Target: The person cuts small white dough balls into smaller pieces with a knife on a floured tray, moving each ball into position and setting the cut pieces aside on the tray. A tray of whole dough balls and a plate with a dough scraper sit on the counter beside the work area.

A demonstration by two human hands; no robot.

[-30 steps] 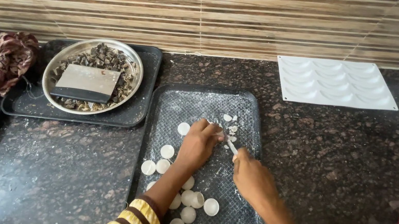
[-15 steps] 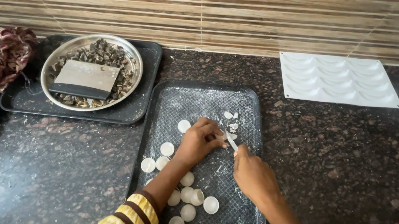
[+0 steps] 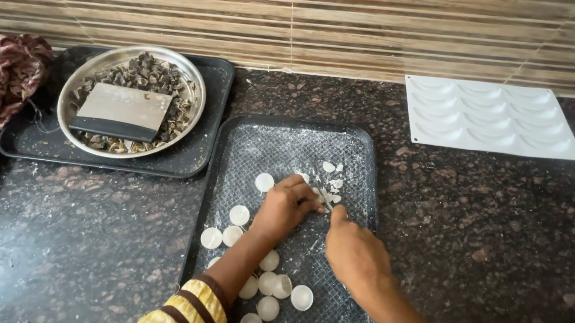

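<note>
No package, label, sign or screen shows in the view.

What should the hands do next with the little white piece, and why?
Probably finish the cut: the left hand pins a white piece on the dark tray, the right hand presses a thin blade on it, and white scraps lie beside.
</note>
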